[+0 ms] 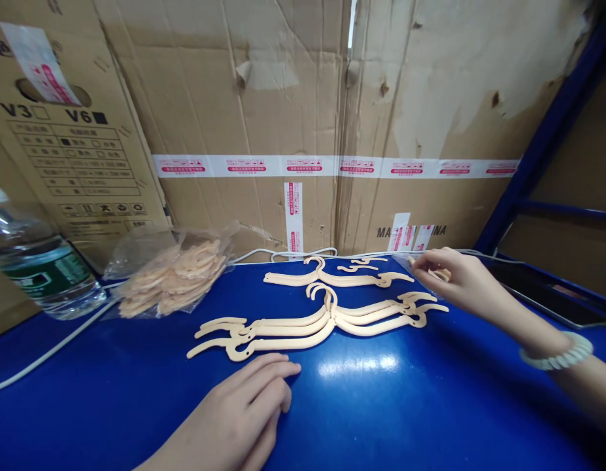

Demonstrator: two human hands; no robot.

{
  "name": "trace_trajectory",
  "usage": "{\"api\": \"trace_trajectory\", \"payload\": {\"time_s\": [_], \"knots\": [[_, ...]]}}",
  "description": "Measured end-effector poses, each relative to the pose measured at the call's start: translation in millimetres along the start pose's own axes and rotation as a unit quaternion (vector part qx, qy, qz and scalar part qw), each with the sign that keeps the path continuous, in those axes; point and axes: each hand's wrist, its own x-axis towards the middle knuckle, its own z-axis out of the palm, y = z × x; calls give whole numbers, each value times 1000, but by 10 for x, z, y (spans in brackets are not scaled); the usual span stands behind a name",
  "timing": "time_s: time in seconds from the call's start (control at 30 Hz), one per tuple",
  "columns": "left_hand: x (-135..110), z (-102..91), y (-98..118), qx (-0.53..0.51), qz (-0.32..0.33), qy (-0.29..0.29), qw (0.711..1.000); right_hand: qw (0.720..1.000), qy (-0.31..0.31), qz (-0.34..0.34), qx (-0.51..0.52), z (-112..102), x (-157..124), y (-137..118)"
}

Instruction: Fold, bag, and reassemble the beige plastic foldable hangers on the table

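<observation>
My left hand [244, 412] rests on the blue table with its fingers stretched out, just in front of the hangers, holding nothing. At the back right, my right hand [454, 281] is closed in a pinch on what looks like a small beige hanger part [440, 274], partly hidden by the fingers. A clear plastic bag [401, 260] lies under and beside these fingers. Between my hands lie several beige folding plastic hangers [293, 343], side by side. Behind them is a hanger [293, 280] with an end piece only on its right arm. Loose beige end pieces [354, 267] lie farther back.
A clear bag of beige hanger parts [180, 275] sits at the left, next to a water bottle [50, 268]. A white cable [52, 353] runs along the left and back. Cardboard [253, 111] walls the back. A dark phone [552, 294] lies at the right, near a blue frame [548, 124].
</observation>
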Motion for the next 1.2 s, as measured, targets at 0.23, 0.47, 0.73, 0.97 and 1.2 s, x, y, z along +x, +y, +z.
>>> {"api": "trace_trajectory", "payload": {"time_s": [0.23,0.47,0.73,0.97,1.2], "knots": [[34,47,-25,-47,1,52,998,1000,-12,-14,2,16,0,-30],[-20,154,-110,-106,9,93,990,999,-30,-33,3,54,-5,-50],[-51,202,-141,-103,26,107,989,998,-31,-48,-7,95,-9,-64],[-34,140,-126,-126,-31,81,988,998,-37,-46,-1,107,-8,-79],[-21,178,-132,-131,-36,92,986,998,-28,-49,2,121,-11,-66]]}}
